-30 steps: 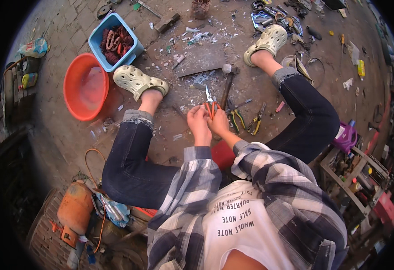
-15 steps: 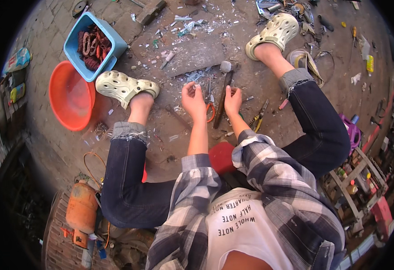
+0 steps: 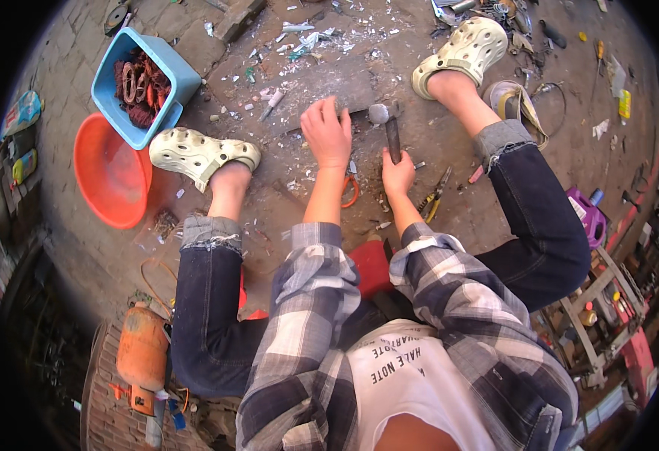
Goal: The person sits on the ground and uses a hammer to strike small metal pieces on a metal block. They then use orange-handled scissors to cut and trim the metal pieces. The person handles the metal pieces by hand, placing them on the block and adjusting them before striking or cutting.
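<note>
My right hand [image 3: 398, 174] is wrapped round the dark handle of a hammer [image 3: 393, 138]. The hammer's grey head sits just off the right end of a flat metal plate [image 3: 337, 89] on the ground. My left hand [image 3: 326, 134] is at the plate's near edge, back upward, its fingers bent and drawn together. Whatever its fingertips pinch is hidden. Behind that wrist, orange-handled pliers or scissors [image 3: 351, 191] lie partly covered. Yellow-and-black pliers [image 3: 434, 197] rest right of my right wrist.
White and greenish scraps [image 3: 310, 43] litter the ground beyond the plate. At left stand a blue tub [image 3: 185, 74] of reddish-brown coiled pieces and an orange basin [image 3: 115, 177]. Metal parts [image 3: 506, 19] are heaped at the far right. My clog-shod feet flank the plate.
My right hand, beside the hammer before, now grips its handle, which looks raised and shortened. My left hand has moved forward to the plate and turned back upward.
</note>
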Available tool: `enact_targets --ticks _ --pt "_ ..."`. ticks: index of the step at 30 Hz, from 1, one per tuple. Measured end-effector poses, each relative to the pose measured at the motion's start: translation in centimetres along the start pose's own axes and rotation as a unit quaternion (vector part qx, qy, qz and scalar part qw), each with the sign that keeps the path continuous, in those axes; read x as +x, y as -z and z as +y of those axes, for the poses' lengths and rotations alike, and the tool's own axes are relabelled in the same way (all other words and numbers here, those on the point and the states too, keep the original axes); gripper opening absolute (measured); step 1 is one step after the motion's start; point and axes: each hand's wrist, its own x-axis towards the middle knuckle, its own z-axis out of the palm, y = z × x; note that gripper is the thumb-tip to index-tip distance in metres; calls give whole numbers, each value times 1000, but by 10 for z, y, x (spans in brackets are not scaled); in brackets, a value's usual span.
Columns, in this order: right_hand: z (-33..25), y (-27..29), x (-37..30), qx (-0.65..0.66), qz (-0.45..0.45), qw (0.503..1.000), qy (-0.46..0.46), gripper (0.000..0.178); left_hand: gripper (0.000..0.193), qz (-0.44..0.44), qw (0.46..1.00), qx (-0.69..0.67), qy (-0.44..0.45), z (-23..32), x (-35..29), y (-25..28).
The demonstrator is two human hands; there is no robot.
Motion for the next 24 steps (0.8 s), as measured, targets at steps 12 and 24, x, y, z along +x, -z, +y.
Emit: enact_targets --ticks 12,24 --pt "10 2 10 59 -48 997 2 33 15 -282 957 40 -62 -8 -61 -38" --pt "24 -8 11 81 -36 996 24 33 14 -285 955 28 -75 -8 -63 -15"
